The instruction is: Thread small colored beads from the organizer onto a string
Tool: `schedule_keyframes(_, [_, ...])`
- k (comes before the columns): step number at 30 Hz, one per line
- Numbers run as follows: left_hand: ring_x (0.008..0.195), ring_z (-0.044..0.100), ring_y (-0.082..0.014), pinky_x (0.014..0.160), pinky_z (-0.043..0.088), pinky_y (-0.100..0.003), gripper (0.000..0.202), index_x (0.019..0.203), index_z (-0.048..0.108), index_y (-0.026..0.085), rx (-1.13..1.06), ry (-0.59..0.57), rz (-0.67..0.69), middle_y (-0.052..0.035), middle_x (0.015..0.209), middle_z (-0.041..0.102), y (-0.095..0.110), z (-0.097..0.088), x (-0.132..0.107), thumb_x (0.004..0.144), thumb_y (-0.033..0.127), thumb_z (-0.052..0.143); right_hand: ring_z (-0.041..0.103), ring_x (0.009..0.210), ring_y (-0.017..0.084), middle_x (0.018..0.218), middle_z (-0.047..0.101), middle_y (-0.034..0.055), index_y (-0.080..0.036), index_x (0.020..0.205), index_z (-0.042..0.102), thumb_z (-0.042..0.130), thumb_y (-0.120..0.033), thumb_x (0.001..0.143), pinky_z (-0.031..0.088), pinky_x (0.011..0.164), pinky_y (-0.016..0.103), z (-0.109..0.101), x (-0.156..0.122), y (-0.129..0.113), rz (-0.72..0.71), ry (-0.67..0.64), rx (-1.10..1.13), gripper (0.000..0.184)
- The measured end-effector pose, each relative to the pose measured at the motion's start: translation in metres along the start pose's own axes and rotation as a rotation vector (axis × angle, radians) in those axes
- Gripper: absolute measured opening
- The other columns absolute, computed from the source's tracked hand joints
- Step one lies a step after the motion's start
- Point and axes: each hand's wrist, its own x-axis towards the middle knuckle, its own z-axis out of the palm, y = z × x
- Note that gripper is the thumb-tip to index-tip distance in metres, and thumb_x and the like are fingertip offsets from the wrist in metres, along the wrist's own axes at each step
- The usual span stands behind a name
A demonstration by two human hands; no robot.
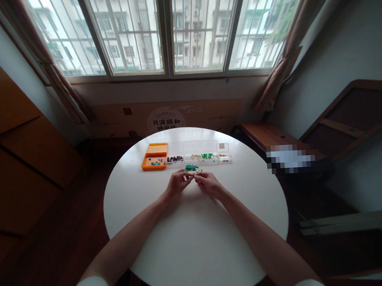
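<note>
Both my hands meet over the middle of a round white table (196,245). My left hand (177,183) and my right hand (208,182) are pinched together, fingertips nearly touching, on something too small to make out. Just beyond the fingertips lies a small heap of blue and green beads (191,167). Behind it stands a row of small boxes: an orange open box (154,158) with blue beads, and clear boxes holding dark beads (175,159), pale and green beads (202,156), and a small clear box (224,155).
A large barred window (169,31) with curtains fills the far wall. A cardboard panel (166,118) leans below it. Wooden furniture (22,160) stands at the left, and a wooden bench and frame (346,122) at the right.
</note>
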Motion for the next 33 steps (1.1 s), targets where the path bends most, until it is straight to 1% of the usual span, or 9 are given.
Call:
schedule_keyframes(10, [0.049,0.048,-0.0034,0.046,0.039,-0.014,0.019,0.086,0.069,0.015,-0.003,-0.023,-0.012,-0.0008,0.07,0.055,-0.0008,-0.0005,0.0002,0.08,0.03,0.058,0.041,0.049,0.006,0.057,0.052,-0.0017,-0.013,0.068,0.064,0.073,-0.037,0.06,0.029,0.047,0.021,-0.001,0.0013,0.0024,-0.008,-0.02,-0.019,0.027])
schedule_keyframes(16, [0.05,0.047,-0.0038,0.047,0.039,-0.015,0.018,0.083,0.068,0.015,0.007,-0.017,-0.005,-0.0007,0.069,0.055,0.0008,-0.0007,0.0002,0.079,0.03,0.059,0.041,0.048,0.006,0.055,0.051,-0.0019,-0.013,0.067,0.063,0.072,-0.038,0.061,0.028,0.046,0.021,-0.0009,0.0011,0.0021,-0.015,-0.03,-0.038,0.027])
schedule_keyframes(25, [0.05,0.047,-0.0038,0.047,0.039,-0.015,0.018,0.082,0.068,0.014,0.01,-0.023,-0.002,-0.0008,0.069,0.055,0.0011,-0.0007,0.0003,0.079,0.03,0.059,0.041,0.048,0.006,0.054,0.052,-0.0023,-0.013,0.067,0.063,0.07,-0.037,0.062,0.027,0.046,0.022,-0.0013,0.0021,0.0032,-0.032,-0.021,-0.054,0.026])
schedule_keyframes(33, [0.05,0.046,-0.0041,0.047,0.039,-0.015,0.018,0.083,0.068,0.015,0.014,-0.03,-0.001,-0.0009,0.068,0.055,0.0018,-0.0011,0.0005,0.079,0.03,0.059,0.041,0.047,0.006,0.054,0.052,-0.0023,-0.013,0.066,0.062,0.069,-0.036,0.062,0.027,0.046,0.021,-0.0005,0.0018,0.0019,-0.018,-0.01,-0.061,0.024])
